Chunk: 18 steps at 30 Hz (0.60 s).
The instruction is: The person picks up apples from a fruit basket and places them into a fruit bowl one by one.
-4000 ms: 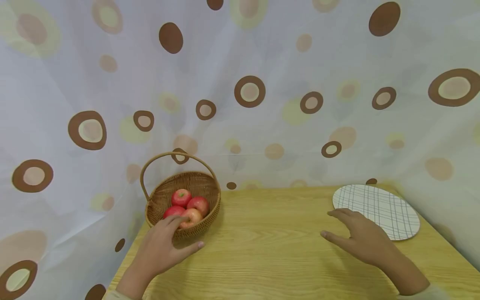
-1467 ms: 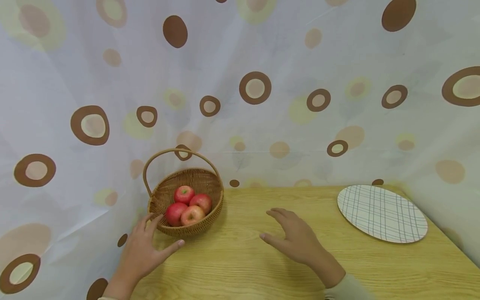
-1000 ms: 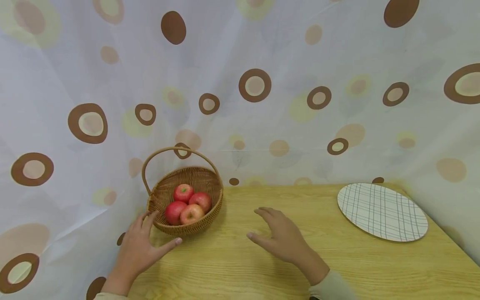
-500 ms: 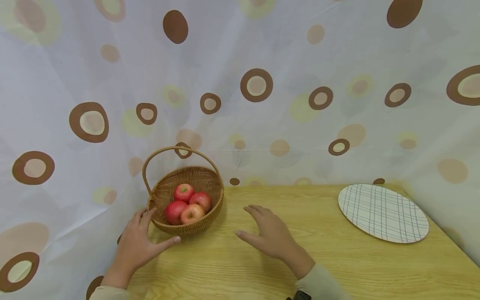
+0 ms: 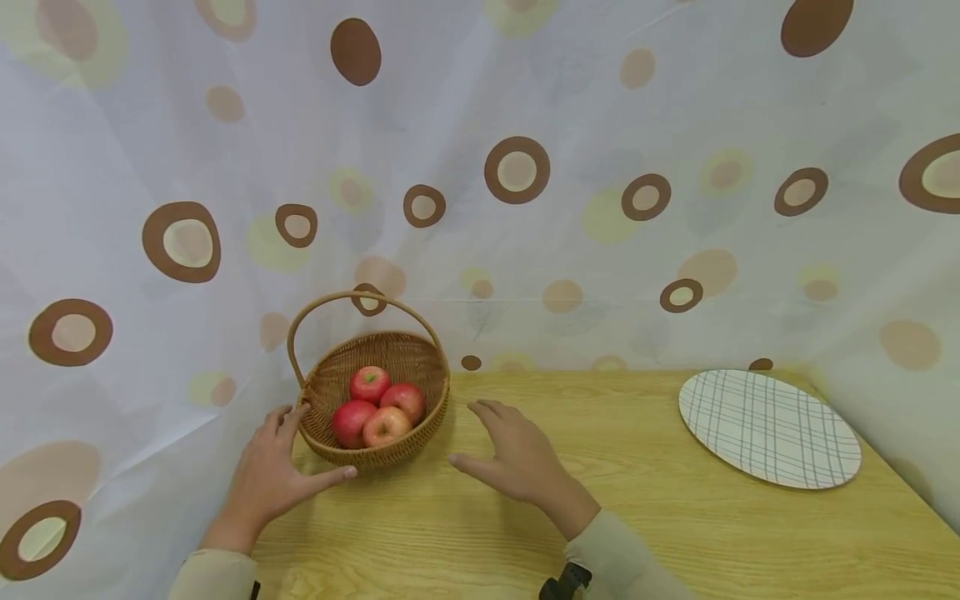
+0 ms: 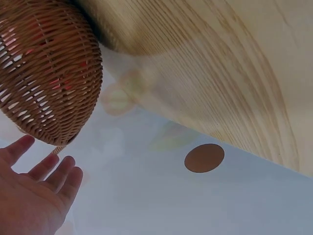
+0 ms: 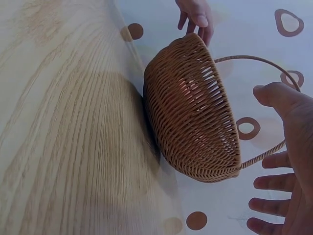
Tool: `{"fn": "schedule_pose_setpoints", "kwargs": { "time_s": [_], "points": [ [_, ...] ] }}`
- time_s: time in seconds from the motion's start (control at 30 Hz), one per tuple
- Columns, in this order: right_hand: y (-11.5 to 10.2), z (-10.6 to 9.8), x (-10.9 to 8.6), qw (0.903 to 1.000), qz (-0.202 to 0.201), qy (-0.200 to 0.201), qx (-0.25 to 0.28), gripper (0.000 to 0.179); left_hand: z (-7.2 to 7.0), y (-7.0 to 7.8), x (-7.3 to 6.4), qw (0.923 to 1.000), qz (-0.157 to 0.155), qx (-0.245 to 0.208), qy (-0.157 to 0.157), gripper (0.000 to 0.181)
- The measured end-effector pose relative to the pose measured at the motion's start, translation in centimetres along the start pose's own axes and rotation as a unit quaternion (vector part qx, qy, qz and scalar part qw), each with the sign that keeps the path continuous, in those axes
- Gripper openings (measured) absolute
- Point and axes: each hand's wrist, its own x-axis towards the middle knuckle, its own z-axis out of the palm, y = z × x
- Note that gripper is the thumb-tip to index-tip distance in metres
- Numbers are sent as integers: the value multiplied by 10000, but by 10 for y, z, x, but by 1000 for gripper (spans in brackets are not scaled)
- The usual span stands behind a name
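Note:
A brown wicker basket (image 5: 405,354) with an arched handle stands at the table's left back. Several red apples (image 5: 370,384) lie inside it. My left hand (image 5: 266,479) is by the basket's left front rim, fingers spread and thumb out. In the left wrist view, the fingertips of the left hand (image 6: 36,196) come close to the wicker; I cannot tell whether they touch. My right hand (image 5: 517,458) hovers to the right of the basket, apart from it, holding nothing. The right wrist view has the right hand (image 7: 293,147) with spread fingers, the basket (image 7: 190,112) between both hands.
On the right of the wooden table (image 5: 600,433) lies a flat oval white piece with a checked line pattern (image 5: 768,427). A spotted sheet (image 5: 585,125) hangs behind and at both sides. A dark band (image 5: 566,581) is on the right wrist.
My right hand has moved left, from beside the checked oval to near the basket's right side. My left hand has shifted left, from before the apples to the basket's left rim. Basket and apples stay put.

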Motion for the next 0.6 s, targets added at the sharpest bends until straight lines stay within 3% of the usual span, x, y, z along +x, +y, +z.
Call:
{"fn": "schedule_pose_setpoints", "kwargs": {
  "time_s": [0.6],
  "points": [
    [-12,28,35,9980,314,-403,-366,110,3,-15,19,9997,191,133,-31,128]
  ]
}}
